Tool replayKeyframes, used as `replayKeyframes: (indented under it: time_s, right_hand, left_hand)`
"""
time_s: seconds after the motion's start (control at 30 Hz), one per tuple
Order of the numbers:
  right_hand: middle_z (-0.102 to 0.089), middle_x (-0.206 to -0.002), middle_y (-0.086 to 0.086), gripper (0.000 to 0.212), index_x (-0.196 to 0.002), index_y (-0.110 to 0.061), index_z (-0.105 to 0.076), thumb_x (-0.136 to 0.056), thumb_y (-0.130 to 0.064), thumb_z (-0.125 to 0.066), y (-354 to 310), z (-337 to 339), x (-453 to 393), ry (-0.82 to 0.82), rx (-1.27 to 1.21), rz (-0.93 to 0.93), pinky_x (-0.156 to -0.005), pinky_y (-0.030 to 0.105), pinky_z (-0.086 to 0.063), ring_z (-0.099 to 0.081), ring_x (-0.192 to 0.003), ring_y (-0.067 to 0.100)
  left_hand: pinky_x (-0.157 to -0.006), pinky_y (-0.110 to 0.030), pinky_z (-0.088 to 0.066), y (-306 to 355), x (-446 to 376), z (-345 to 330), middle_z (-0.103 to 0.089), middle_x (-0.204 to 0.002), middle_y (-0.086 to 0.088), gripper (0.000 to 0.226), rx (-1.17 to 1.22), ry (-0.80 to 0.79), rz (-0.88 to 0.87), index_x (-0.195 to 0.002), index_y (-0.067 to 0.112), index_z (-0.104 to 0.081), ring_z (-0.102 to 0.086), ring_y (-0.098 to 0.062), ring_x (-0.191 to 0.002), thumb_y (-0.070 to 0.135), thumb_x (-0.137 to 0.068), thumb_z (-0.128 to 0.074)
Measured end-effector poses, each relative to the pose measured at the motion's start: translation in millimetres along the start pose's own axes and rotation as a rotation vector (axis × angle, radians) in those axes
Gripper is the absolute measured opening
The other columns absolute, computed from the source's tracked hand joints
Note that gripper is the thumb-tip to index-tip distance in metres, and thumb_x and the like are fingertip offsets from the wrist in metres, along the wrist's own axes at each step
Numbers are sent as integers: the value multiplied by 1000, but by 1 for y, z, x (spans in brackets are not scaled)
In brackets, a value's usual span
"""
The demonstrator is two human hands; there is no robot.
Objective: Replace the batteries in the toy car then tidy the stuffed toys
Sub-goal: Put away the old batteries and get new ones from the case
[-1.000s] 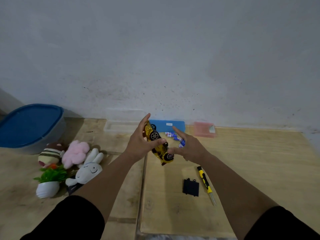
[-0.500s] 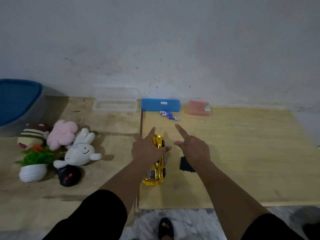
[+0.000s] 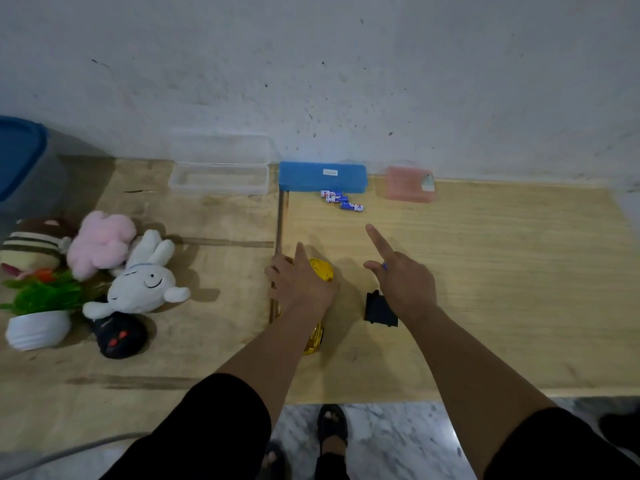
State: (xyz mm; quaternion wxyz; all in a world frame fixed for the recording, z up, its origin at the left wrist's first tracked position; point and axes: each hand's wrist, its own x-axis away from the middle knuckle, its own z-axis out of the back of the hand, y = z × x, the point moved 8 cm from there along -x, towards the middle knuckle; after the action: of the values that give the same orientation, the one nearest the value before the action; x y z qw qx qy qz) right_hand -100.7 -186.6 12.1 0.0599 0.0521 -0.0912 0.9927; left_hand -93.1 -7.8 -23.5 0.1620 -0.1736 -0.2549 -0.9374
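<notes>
Seemingly mid-battery-swap, the left hand (image 3: 300, 285) pressed flat on the toy car (image 3: 320, 271) while the right hand (image 3: 401, 282), forefinger extended and pinching something small and blue, faced spare batteries (image 3: 341, 199) beyond it to fetch

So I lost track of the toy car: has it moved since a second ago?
Yes. The toy car was held up by both hands; now it lies on the table under the left hand, nearer than the blue box.

Toy car (image 3: 320, 271) at table (image 3: 502, 289) centre.
Batteries (image 3: 341, 199) at twelve o'clock; stuffed toys (image 3: 104, 261) at nine.
</notes>
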Motion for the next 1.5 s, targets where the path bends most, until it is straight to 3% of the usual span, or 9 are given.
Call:
replayKeyframes:
  time_s: [0.2, 0.53, 0.93, 1.0, 1.03, 1.07, 1.13, 1.3, 1.5]
  right_hand:
    - [-61, -99, 7, 64, -144, -48, 4, -95, -49, -37, 3, 10, -1, -10, 33, 20, -61, 33, -48, -60, -77, 24]
    - [-60, -104, 5, 61, -146, -42, -1, -95, -51, -34, 72, 48, -56, 27, 120, 1, -63, 34, -48, -63, -82, 27]
    - [-59, -121, 7, 58, -148, -30, -8, -98, -45, -33, 119, 10, -162, -32, 147, 208, -71, 34, -50, -65, -91, 30]
    - [-64, -110, 7, 59, -147, -25, -21, -96, -44, -41, 117, 11, -168, 44, 163, 253, -63, 31, -50, -66, -80, 28]
    - [-68, -95, 7, 59, -142, -21, -36, -90, -43, -54, 115, 15, -169, 147, 178, 292, -53, 28, -48, -67, -66, 26]
    - [-68, -77, 5, 58, -132, -17, -52, -81, -42, -68, 112, 17, -170, 220, 195, 314, -43, 24, -43, -63, -50, 23]
    - [-63, -58, 3, 54, -114, -12, -66, -69, -38, -80, 111, 17, -172, 315, 227, 318, -34, 19, -37, -53, -34, 20]
    - [-57, -52, 3, 49, -103, -6, -68, -62, -27, -84, 106, 19, -176, 341, 334, 347, -33, 19, -36, -47, -30, 19]
    - [-58, -50, 3, 45, -97, -5, -71, -56, -20, -82, 97, 23, -175, 364, 480, 522, -36, 17, -34, -45, -31, 16]
  left_hand:
    - [-103, -45, -28, 6, 3, 14, -19, -145, -11, 98, 74, 60, -10, -147, 33, -18, -20, -31, -132, 63, -69, -69]
    - [-98, -37, -26, 125, -21, 29, -29, -137, -5, 71, -107, 296, -407, -137, 32, -37, -27, -25, -125, 57, -76, -66]
    - [-95, -37, -26, 216, -99, -36, -27, -143, -2, 64, -213, 293, -394, -136, 35, -37, -25, -25, -128, 50, -80, -63]
    - [-94, -37, -26, 221, -106, -40, -27, -144, 0, 62, -227, 279, -390, -137, 34, -37, -26, -25, -127, 51, -81, -60]
    - [-94, -36, -25, 223, -108, -41, -28, -143, 0, 61, -218, 286, -387, -136, 34, -39, -27, -25, -126, 49, -81, -61]
    - [-92, -36, -25, 224, -110, -41, -29, -143, 0, 60, -204, 302, -390, -134, 33, -41, -28, -25, -125, 45, -80, -63]
    - [-90, -34, -24, 228, -112, -43, -32, -142, 0, 60, -192, 324, -408, -132, 32, -43, -29, -24, -123, 38, -78, -68]
    - [-86, -32, -23, 233, -113, -48, -33, -140, 0, 63, -208, 346, -409, -133, 34, -42, -30, -22, -122, 29, -77, -70]
    - [-88, -33, -25, 234, -111, -48, -29, -143, -1, 67, -218, 337, -403, -136, 36, -35, -29, -23, -125, 22, -80, -68]
